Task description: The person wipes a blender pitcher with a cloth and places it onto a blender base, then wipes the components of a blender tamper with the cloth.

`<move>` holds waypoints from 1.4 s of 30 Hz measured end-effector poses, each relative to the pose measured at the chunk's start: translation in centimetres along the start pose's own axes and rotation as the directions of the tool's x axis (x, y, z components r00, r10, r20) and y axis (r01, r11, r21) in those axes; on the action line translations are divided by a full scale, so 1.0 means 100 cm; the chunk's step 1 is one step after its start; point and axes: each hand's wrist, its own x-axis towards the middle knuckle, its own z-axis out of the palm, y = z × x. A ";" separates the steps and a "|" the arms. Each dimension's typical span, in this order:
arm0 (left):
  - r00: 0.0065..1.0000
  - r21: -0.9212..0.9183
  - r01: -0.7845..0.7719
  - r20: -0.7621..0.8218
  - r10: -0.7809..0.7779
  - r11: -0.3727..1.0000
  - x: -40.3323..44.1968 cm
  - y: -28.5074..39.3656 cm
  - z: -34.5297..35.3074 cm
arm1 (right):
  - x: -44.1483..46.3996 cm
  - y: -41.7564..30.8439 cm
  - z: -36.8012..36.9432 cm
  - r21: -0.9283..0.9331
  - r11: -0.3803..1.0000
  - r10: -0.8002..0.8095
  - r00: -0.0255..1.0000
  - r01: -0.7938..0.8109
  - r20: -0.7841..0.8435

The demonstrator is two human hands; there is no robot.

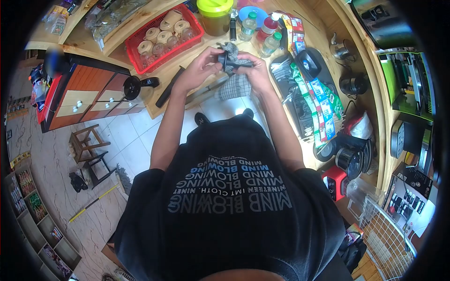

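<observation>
Over the counter's front edge, both my hands are close together around a small dark object (228, 62) and a grey checked cloth (233, 87). My left hand (199, 69) is closed, its fingers and thumb pinching the dark object from the left. On the other side, my right hand (256, 74) grips the cloth, with part of it bunched on top of the object and the rest hanging below. The object's exact kind is partly covered by cloth and fingers. Left of my left forearm lies a long black bar-like item (169, 87) on the counter.
A red basket (132, 58) of lidded jars stands behind my left hand, beside a yellow-lidded container (214, 23). Several bottles (271, 44) stand behind my right hand. Sachet strips (320, 110) lie along the right counter. A black round item with a handle (132, 87) is at left.
</observation>
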 end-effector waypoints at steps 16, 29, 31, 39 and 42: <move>1.000 0.275 -0.017 -0.008 0.020 0.961 -0.012 -0.022 -0.029 | 0.002 0.016 0.017 -0.105 0.991 0.072 0.996 -0.078 -0.057; 0.988 -0.047 0.096 -0.113 -0.101 0.994 -0.037 -0.029 -0.057 | 0.013 0.039 0.057 0.172 0.947 0.277 0.961 -0.270 -0.017; 0.984 -0.132 0.125 -0.111 -0.140 0.983 -0.046 -0.045 -0.066 | 0.013 0.043 0.065 0.129 0.949 0.288 0.957 -0.287 0.010; 0.974 -0.256 -0.027 -0.224 -0.032 0.966 -0.070 -0.082 -0.111 | 0.030 0.060 0.105 -0.327 0.905 0.290 0.957 -0.272 0.007; 0.978 -0.325 -0.038 -0.206 -0.031 0.945 -0.072 -0.088 -0.126 | 0.037 0.072 0.109 -0.396 0.888 0.231 0.971 -0.234 -0.057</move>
